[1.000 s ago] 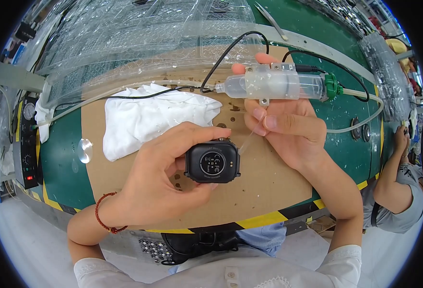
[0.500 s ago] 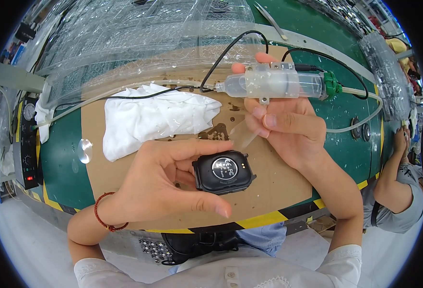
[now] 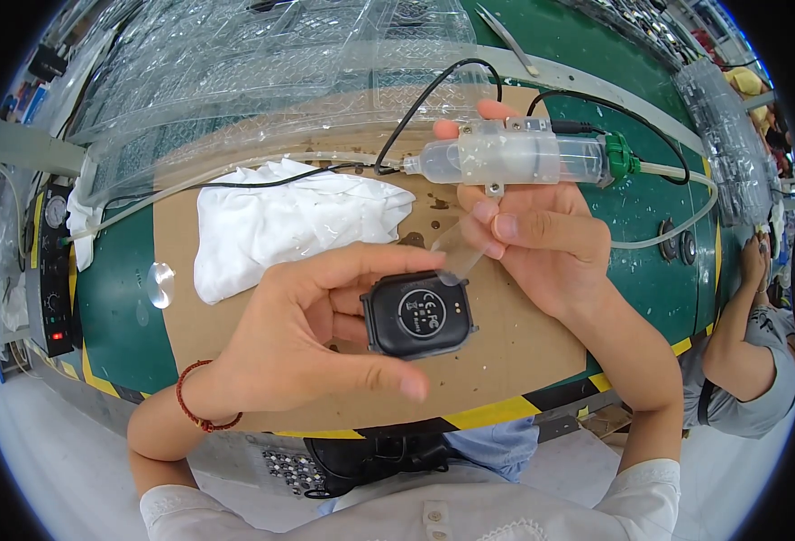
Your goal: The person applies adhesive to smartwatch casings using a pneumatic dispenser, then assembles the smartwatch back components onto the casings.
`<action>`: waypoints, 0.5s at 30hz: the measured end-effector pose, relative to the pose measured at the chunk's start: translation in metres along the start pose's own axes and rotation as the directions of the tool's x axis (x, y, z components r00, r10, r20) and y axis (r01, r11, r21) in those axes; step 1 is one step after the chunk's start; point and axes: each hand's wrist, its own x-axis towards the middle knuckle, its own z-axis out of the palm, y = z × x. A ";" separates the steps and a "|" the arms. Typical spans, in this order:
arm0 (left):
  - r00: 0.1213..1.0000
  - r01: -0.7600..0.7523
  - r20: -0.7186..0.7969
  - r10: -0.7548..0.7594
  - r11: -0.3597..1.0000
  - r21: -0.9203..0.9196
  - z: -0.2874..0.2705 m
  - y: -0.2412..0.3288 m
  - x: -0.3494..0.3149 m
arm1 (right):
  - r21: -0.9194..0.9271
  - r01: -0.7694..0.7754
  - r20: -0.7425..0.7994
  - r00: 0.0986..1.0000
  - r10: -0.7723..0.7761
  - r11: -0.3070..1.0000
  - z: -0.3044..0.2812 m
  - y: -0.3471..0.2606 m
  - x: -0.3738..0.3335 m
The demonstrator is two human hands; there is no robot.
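My left hand [image 3: 294,329] is closed around the edges of a black smartwatch body [image 3: 420,316], which has no strap. Its back, with a round printed disc and two small gold contacts, faces up. In my right hand [image 3: 555,248] lies a clear dispensing syringe [image 3: 510,158] in a milky sleeve, with a green cap on its right end. Between that hand's thumb and fingers is a thin clear strip of film [image 3: 459,254]. The strip's lower end overlaps the watch's upper right corner; whether it touches cannot be seen.
Brown cardboard [image 3: 524,352] covers the green bench, with a folded white cloth [image 3: 298,216] on it. A dispenser control box [image 3: 52,279] stands left. Clear plastic trays [image 3: 253,72] and tweezers [image 3: 508,41] lie behind. Hose and black cables cross the bench. A person [image 3: 749,370] sits at right.
The watch has tipped so its back shows squarer, and its upper right corner has met the film strip in view. My left index finger has risen slightly. The syringe has shifted slightly left.
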 end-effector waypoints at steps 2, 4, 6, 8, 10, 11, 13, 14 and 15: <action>0.999 -0.050 -0.009 0.050 0.998 0.030 0.001 -0.001 0.000 | 0.012 -0.003 0.011 1.000 0.003 1.000 -0.001 0.002 0.001; 0.997 -0.063 -0.031 0.066 0.996 0.066 0.000 -0.002 0.001 | 0.017 -0.003 0.007 1.000 0.003 1.000 -0.002 0.002 0.001; 0.992 -0.103 -0.049 0.115 0.975 0.196 0.001 0.000 -0.001 | 0.014 -0.001 0.006 1.000 0.001 1.000 -0.001 0.001 0.000; 0.984 -0.139 -0.059 0.167 0.936 0.325 0.001 -0.001 -0.003 | 0.010 0.002 0.005 1.000 -0.002 1.000 0.000 0.000 0.000; 0.950 -0.244 -0.086 0.300 0.885 0.396 -0.002 -0.009 -0.003 | 0.012 0.008 0.009 1.000 -0.008 1.000 -0.001 0.001 0.000; 0.950 -0.244 -0.086 0.300 0.886 0.395 -0.004 -0.011 -0.002 | 0.012 0.008 0.008 1.000 -0.008 1.000 -0.002 0.001 0.001; 0.896 -0.383 0.004 0.445 0.767 0.515 -0.009 -0.012 0.000 | 0.011 0.009 0.012 1.000 -0.009 1.000 -0.002 0.001 0.001; 0.895 -0.382 0.002 0.446 0.766 0.517 -0.008 -0.011 -0.001 | 0.011 0.007 0.014 1.000 -0.008 1.000 -0.001 0.001 0.001; 0.891 -0.380 -0.002 0.454 0.748 0.544 -0.008 -0.011 0.000 | 0.007 0.005 0.004 1.000 -0.005 1.000 -0.002 0.001 0.001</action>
